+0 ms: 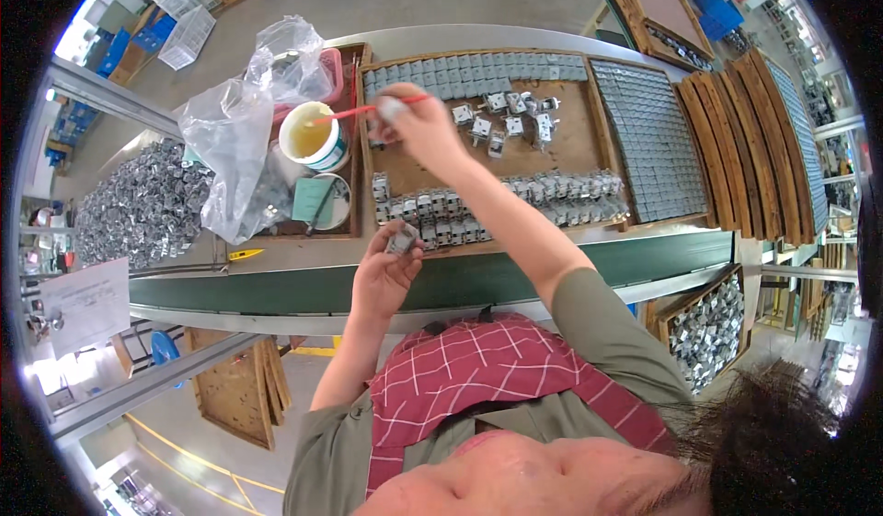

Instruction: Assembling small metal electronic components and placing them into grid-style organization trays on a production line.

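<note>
My left hand holds a small grey metal part between thumb and fingers, near the front edge of a wooden tray. My right hand, a little blurred, is closed round a thin red stick. The stick's far end reaches into a white tub with yellowish paste inside; its tip is hard to make out. Beyond and to the right of my hands, the wooden tray holds rows of grey metal parts, a loose group of them and packed rows along the near side.
A heap of metal parts and a clear plastic bag lie left. A green card rests by the tub. Rightward are a filled tray and stacked wooden trays. A green strip runs along the bench front.
</note>
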Motion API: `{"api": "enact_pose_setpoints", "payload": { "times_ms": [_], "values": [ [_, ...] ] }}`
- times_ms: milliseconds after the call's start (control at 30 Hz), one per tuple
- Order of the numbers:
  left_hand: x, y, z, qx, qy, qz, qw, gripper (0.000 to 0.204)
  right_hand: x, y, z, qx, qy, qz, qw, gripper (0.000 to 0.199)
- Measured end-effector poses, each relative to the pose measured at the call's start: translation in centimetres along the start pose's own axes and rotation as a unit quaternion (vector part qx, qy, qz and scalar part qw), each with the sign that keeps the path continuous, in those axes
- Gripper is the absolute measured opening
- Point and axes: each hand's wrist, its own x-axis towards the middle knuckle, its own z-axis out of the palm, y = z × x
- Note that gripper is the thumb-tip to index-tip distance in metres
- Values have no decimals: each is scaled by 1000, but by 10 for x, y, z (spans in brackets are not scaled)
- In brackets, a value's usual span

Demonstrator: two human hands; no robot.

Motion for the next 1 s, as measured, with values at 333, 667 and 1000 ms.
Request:
{"api": "enact_pose_setpoints", "payload": {
  "times_ms": [333,667,1000],
  "values": [
    [-15,20,-34,75,67,21,995,32,44,94,49,-413,-85,-28,906,27],
    [4,24,-19,140,36,12,989,24,-1,78,-79,-574,21,-50,817,29],
    [18,21,13,219,34,84,971,42,-29,30,-72,-303,19,125,945,37]
  ]
}}
